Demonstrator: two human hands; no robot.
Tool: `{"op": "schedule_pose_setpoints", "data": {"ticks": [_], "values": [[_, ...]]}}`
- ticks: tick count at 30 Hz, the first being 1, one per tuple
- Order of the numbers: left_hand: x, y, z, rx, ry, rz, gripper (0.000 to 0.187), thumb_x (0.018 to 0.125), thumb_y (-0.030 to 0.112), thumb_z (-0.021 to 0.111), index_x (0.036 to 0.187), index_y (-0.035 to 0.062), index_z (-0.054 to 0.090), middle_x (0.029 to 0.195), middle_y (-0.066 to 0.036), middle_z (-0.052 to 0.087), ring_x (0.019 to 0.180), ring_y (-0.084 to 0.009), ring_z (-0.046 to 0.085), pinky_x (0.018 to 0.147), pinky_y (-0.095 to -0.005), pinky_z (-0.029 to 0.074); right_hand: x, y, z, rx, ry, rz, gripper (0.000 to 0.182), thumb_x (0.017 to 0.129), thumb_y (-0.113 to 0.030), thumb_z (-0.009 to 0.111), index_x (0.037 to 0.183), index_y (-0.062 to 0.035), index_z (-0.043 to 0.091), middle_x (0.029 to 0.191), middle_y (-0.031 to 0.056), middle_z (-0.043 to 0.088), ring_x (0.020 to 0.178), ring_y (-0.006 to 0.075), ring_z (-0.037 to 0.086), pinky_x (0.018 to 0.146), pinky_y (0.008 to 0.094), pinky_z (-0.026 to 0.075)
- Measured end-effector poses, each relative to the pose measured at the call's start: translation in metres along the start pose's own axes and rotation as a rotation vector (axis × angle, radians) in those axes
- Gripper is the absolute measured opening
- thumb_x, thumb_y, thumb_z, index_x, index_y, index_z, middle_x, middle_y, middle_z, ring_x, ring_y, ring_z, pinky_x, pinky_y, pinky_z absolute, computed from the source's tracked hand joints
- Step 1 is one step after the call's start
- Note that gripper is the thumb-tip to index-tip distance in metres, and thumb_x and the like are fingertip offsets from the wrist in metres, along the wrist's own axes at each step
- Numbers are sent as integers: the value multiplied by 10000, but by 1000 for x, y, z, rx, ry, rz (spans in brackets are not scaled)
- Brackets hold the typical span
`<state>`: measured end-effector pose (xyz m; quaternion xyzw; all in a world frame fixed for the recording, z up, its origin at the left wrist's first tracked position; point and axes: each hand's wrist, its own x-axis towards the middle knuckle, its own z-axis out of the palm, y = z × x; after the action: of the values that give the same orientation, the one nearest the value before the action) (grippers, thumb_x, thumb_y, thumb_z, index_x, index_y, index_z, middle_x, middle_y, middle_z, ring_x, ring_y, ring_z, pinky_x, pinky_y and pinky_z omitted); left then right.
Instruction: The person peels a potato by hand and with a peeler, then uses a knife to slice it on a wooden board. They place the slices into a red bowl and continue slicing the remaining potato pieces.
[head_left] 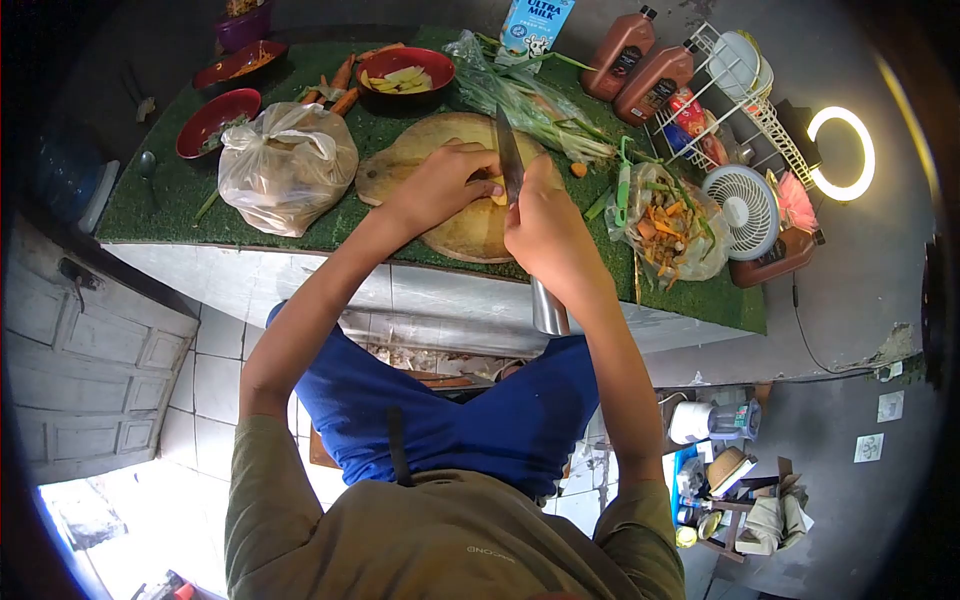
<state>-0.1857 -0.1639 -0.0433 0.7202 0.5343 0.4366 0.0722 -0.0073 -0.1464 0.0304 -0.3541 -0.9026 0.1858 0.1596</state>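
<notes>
A round wooden cutting board [440, 135] lies on the green mat in front of me. My left hand [450, 180] is over the board, its fingers closed on a small yellow piece [499, 198]. Beside it, my right hand [548, 222] grips a large knife [509, 150], with the blade pointing away from me and the metal handle end showing below the hand. The blade is right next to the yellow piece; whether they touch is unclear. Behind the board, a red and black bowl [405, 82] holds pale yellow-green slices.
A knotted plastic bag [285, 168] stands left of the board, near a red bowl [218, 120]. Carrots [343, 85] and bagged green onions [530, 105] lie behind. At right are a bag of peelings [668, 235], a green peeler [622, 190], a small fan [740, 208] and a dish rack [740, 110].
</notes>
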Motion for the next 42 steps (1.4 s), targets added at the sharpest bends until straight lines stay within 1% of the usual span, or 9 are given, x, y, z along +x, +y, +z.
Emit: {"op": "schedule_pose_setpoints", "data": {"ticks": [6,9,12,15,18,21,24,30,42], "values": [[0,-2,1,-38,17,28,228,871,218,722,970,32,636,931,-164,678,913,-372,625,806,-447,481,2,-5,-3,25,-88,66,321,849,32,563,1093,49,355,821,360,634,834,522,650,764,556,510],[0,-7,5,-30,15,9,226,869,219,725,970,35,642,929,-162,680,918,-369,625,809,-442,481,4,1,4,72,-90,81,323,852,28,560,1103,50,357,834,354,640,848,516,654,769,549,514],[0,-12,6,-26,47,67,232,866,225,729,973,36,647,933,-162,683,924,-377,624,810,-444,482,12,8,20,26,-67,55,311,864,20,552,1107,50,361,838,347,645,857,509,659,774,546,514],[-1,-12,8,4,72,76,231,868,229,728,978,39,655,927,-156,690,901,-376,632,798,-445,489,20,13,25,36,-31,48,301,880,5,550,1109,50,361,819,337,648,825,491,670,743,535,524],[-2,-11,7,-6,51,58,231,873,230,726,988,41,660,931,-155,697,883,-371,644,783,-445,496,23,6,13,71,-69,150,296,891,-11,557,1104,54,361,789,320,648,777,472,677,697,518,532],[-3,-8,5,6,33,23,235,876,235,726,997,43,662,928,-159,704,872,-369,656,774,-444,502,23,20,16,42,1,34,264,933,-21,519,1123,33,343,694,197,601,479,265,614,425,401,484],[-3,-7,5,-2,40,30,240,876,238,727,1001,44,660,918,-162,706,869,-376,659,767,-445,504,14,14,10,63,-27,70,272,939,-25,516,1135,30,335,691,193,600,472,255,609,425,396,485],[-3,-7,8,0,83,63,224,883,230,720,996,47,657,898,-165,703,845,-384,655,750,-449,499,9,20,14,6,15,10,268,941,-26,512,1139,32,341,696,204,608,469,265,608,432,404,481],[-3,-7,9,14,83,68,216,879,224,719,976,42,655,896,-160,697,845,-387,643,764,-452,490,9,13,12,-44,18,4,238,944,-23,497,1133,40,368,730,254,633,503,321,640,460,429,490]]}}
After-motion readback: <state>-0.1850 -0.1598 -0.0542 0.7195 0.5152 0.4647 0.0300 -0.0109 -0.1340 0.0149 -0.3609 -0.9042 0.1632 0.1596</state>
